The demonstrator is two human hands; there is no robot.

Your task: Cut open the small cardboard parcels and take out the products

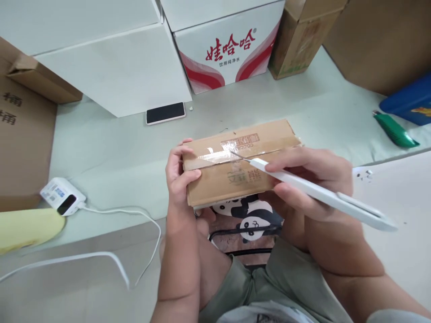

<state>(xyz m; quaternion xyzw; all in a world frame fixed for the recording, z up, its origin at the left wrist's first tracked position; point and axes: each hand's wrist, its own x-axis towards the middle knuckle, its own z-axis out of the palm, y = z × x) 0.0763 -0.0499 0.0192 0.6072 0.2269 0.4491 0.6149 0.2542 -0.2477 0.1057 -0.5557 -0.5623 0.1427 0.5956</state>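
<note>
A small brown cardboard box (215, 184) is held up in front of me, with shiny clear tape (218, 155) along its middle seam. My left hand (180, 168) grips its left end, thumb on top and the fingers round the far edge. In my right hand (310, 177) is a white box cutter (303, 184), its thin metal blade pointing left. The tip of the blade is at the tape near the seam; whether it cuts into the tape is too small to tell. The lower fingers of my right hand are partly hidden under the cutter.
Behind the box lies a phone (165, 113) on a pale green tabletop (117, 148). Large cartons (232, 49) line the back. On the right are a green-handled tool (395, 129) and a blue container (409, 101). A white device (62, 196) with a cable sits left.
</note>
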